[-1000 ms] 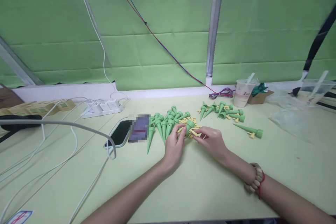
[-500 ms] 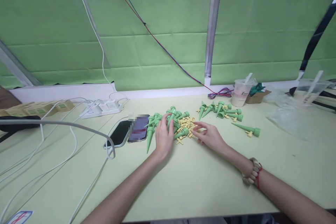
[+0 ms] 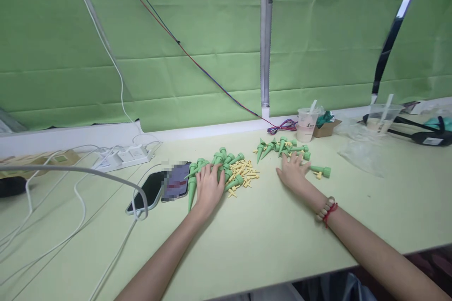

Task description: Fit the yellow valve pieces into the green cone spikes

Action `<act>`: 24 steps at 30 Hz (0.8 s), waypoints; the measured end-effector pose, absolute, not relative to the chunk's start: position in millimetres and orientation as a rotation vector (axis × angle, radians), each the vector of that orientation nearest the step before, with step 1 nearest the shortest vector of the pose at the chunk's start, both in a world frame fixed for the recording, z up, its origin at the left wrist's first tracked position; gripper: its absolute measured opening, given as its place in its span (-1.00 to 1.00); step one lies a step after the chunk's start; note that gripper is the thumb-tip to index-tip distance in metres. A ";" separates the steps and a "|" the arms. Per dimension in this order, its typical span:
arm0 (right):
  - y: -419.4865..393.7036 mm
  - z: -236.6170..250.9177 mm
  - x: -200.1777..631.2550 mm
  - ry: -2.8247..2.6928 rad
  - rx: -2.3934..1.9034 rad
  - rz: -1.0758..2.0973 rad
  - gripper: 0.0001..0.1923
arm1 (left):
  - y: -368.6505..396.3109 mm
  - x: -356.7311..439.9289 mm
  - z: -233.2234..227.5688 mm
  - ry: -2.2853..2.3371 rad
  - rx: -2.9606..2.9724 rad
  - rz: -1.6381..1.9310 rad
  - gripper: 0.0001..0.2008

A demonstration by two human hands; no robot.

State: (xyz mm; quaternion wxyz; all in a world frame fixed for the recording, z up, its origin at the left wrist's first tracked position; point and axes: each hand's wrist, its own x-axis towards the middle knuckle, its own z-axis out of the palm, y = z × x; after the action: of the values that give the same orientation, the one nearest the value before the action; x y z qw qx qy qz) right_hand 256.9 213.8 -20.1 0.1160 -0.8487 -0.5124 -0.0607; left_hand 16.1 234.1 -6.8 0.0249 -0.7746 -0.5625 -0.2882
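A pile of green plastic cones [image 3: 228, 157] lies mid-table beside a heap of small yellow pieces [image 3: 244, 169]. My left hand [image 3: 208, 186] rests palm down on the left part of that pile, fingers apart over the cones. A second group of green cones [image 3: 278, 146] lies to the right. My right hand [image 3: 293, 173] is flat on the table at its near edge, fingertips touching the cones, with a bead bracelet on the wrist. One more cone [image 3: 322, 170] lies just right of that hand.
Two phones [image 3: 150, 191] [image 3: 176, 181] lie left of the pile. A power strip [image 3: 122, 157] and white cables sit at the back left, and a grey cable [image 3: 70, 169] arcs in front. Behind are a drink cup [image 3: 306, 124], a small box [image 3: 325, 127] and a plastic bag [image 3: 360, 155].
My left hand moved left from the yellow pieces onto the cone pile. My right hand left the yellow pieces and went right to the second cone group. The view shifted.
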 end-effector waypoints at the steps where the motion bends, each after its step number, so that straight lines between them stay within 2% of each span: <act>1: 216.5 -21.2 262.8 -1.418 -2.580 -0.139 -0.45 | 233.9 16.4 -6.8 -1.758 -2.393 -0.900 -0.66; 5: 222.0 -22.6 277.6 -1.335 -2.739 -0.019 -0.55 | 235.3 16.7 -7.8 -1.838 -2.377 -0.950 -0.63; 8: 218.2 -18.5 277.1 -1.486 -2.649 -0.044 -0.51 | 237.3 16.4 -9.2 -1.869 -2.370 -0.998 -0.61; 12: 212.0 -9.2 272.6 -1.580 -2.561 -0.050 -0.55 | 238.1 15.4 -10.8 -1.889 -2.378 -1.033 -0.59; 16: 209.9 1.3 270.1 -1.654 -2.512 -0.042 -0.57 | 234.6 17.1 -10.5 -1.751 -2.368 -1.132 -0.60; 21: 207.0 4.2 266.3 -1.685 -2.477 -0.080 -0.58 | 226.1 24.2 -8.2 -1.521 -2.477 -1.184 -0.71; 24: 211.5 -2.5 270.6 -1.551 -2.540 -0.101 -0.57 | 222.9 26.5 -8.1 -1.453 -2.516 -1.188 -0.73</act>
State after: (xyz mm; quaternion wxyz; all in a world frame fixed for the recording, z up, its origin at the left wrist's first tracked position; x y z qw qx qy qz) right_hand 270.6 211.5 -2.5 0.0815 -0.8501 -0.5192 -0.0338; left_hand 26.5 222.9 -8.1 0.0015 -0.8016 -0.4629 -0.3784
